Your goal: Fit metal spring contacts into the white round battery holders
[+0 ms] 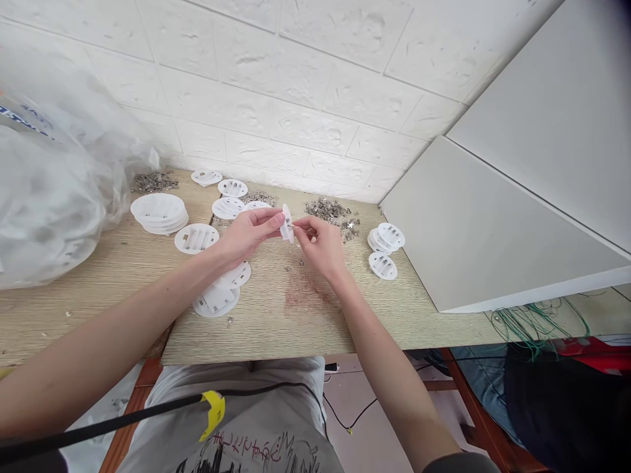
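My left hand [254,231] pinches a round white plastic battery-holder disc [287,223], tilted nearly on edge above the table. Close against its right side is my right hand [319,244], with thumb and forefinger pinched together at the disc; what they hold is too small to make out. Behind my right hand lies a heap of small metal clips [328,210]. More white discs surround my left forearm, among them a single disc [196,238] and an overlapping group [217,301] partly hidden by the arm.
A stack of white discs [158,213] and a bulging clear plastic bag [54,177] are on the left. Another small disc stack [386,238] stands at right, beside a large white panel [513,217]. Green wires [537,322] hang over the front edge. A brick-patterned wall closes the back.
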The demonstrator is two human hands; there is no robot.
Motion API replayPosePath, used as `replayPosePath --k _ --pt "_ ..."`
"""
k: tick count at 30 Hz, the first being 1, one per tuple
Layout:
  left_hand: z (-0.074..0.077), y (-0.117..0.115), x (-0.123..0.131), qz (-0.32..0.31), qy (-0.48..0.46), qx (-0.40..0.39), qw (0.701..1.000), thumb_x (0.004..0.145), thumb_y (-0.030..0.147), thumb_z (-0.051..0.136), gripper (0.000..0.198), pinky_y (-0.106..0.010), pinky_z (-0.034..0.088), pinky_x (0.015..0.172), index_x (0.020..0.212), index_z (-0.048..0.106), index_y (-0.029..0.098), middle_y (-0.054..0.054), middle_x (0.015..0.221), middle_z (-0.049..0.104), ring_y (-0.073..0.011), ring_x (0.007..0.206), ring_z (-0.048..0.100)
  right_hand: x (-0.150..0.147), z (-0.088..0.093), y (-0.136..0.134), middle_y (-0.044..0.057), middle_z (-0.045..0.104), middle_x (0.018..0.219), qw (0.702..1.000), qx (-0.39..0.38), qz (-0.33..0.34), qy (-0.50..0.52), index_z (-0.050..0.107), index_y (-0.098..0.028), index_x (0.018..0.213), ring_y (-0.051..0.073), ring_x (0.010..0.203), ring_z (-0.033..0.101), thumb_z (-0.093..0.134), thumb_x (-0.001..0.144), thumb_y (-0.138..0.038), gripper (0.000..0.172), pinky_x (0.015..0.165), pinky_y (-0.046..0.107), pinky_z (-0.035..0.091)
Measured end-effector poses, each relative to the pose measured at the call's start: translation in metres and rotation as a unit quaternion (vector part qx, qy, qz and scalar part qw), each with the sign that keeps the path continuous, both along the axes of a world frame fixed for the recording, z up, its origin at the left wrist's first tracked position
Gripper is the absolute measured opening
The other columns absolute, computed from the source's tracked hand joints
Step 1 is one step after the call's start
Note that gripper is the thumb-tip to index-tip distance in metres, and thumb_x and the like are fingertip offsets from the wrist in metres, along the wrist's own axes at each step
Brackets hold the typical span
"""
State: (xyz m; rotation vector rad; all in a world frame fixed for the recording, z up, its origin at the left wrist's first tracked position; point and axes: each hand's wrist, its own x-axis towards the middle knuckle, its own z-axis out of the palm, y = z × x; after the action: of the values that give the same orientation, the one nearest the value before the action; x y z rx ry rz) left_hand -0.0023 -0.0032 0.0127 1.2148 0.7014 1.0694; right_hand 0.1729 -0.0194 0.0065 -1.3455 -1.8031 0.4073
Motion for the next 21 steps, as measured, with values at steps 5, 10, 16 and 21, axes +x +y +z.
replayPosePath --k 5,10,16,21 --pt "-0.001 0.003 -0.001 -0.017 -0.002 0.006 1.000 0.073 0.044 0.080 0.043 -0.039 0.047 0.097 0.108 0.073 0.020 -0.011 0.118 0.070 -0.0240 0.111 0.063 0.002 -0.001 0.007 0.005 0.069 0.084 0.977 -0.115 0.057 0.172 0.067 -0.014 0.103 0.012 0.067 0.057 0.057 0.087 -0.037 0.029 0.061 0.026 0.044" --pt "-0.004 0.000 0.000 -0.017 0.030 0.037 0.999 0.070 0.029 0.080 0.052 -0.039 0.049 0.093 0.119 0.067 0.022 -0.010 0.121 0.068 -0.0236 0.109 0.063 0.004 -0.003 0.008 0.000 0.061 0.075 0.993 -0.033 0.000 0.115 0.061 -0.017 0.093 0.011 0.063 0.049 0.060 0.086 -0.038 0.022 0.058 0.025 0.040" --pt "-0.009 -0.003 0.000 0.120 0.207 0.217 0.947 0.080 0.041 0.070 0.028 -0.033 0.052 0.082 0.096 0.068 0.019 -0.007 0.101 0.071 -0.0197 0.089 0.065 0.001 -0.006 0.003 0.002 0.060 0.077 0.988 0.142 -0.014 -0.064 0.055 -0.020 0.083 0.015 0.071 0.053 0.054 0.092 -0.030 0.013 0.069 0.029 0.042" --pt "-0.014 0.000 -0.004 0.174 0.289 0.360 0.870 0.086 0.035 0.062 0.015 -0.033 0.048 0.084 0.092 0.065 0.021 -0.006 0.099 0.071 -0.0203 0.093 0.064 0.002 -0.009 0.003 0.008 0.066 0.089 0.969 0.213 0.030 -0.121 0.052 -0.022 0.078 0.020 0.087 0.056 0.051 0.093 -0.022 0.015 0.078 0.034 0.045"
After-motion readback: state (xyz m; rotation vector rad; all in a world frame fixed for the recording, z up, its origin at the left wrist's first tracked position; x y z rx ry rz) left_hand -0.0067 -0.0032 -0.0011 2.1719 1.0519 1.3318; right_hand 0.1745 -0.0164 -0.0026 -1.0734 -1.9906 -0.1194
